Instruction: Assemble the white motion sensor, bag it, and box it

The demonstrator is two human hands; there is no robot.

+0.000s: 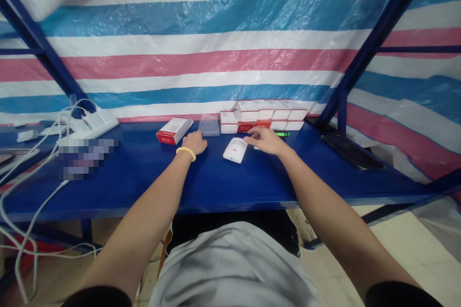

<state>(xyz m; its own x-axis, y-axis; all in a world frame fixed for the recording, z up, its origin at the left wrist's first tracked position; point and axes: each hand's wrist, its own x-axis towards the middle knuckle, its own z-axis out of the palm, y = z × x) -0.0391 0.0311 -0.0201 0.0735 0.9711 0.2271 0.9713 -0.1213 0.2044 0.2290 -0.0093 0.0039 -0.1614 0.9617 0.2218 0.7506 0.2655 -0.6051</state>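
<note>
A flat white device with rounded corners and a small red mark lies on the blue table. The thumb and fingertips of my right hand pinch at its upper right edge. Beneath that hand, a small white piece shows only in part. My left hand, with a yellow band at the wrist, rests on the table, fingers curled in and nothing seen in them. Just beyond it to the left is a red and white box. A clear plastic sleeve lies flat behind my left hand.
Several white and red boxes are stacked at the back, a green-handled tool before them. A dark phone-like slab lies right. A power strip with white cables stands left. Blue frame posts and a striped sheet enclose the table.
</note>
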